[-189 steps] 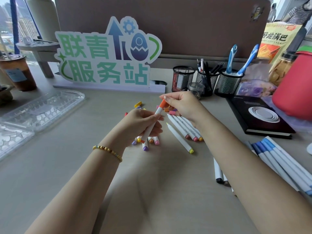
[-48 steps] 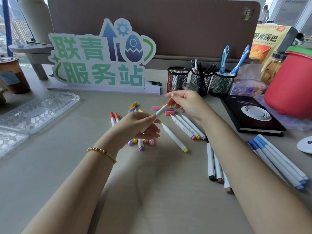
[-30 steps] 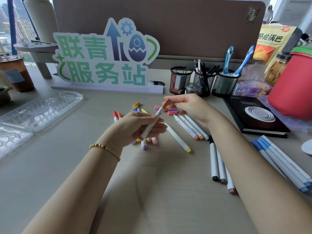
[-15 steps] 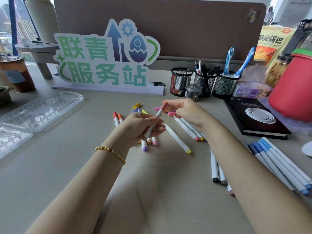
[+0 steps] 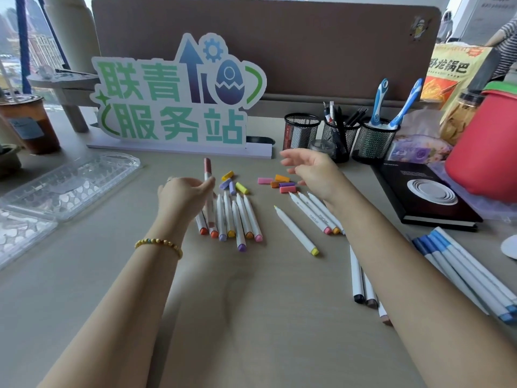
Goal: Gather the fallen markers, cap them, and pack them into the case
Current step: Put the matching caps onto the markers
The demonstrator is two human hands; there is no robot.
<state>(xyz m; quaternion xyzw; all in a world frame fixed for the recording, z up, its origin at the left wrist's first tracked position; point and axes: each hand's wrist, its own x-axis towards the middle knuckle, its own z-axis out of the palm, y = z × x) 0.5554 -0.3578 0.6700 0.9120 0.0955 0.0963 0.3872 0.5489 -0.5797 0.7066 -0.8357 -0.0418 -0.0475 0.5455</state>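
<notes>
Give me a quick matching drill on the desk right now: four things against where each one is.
Things:
1. reddish-capped marker
2. loose caps
3. clear case
4. blue markers

Places:
A. far left of the desk, lying open
B. held in the left hand
C. right edge of the desk
D. on the desk below the right hand

Pairs: 1-B, 2-D, 3-A, 4-C

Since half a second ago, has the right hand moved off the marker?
Yes. The right hand has let go and lifted back toward the mesh pen cups; the left hand holds the marker.
</notes>
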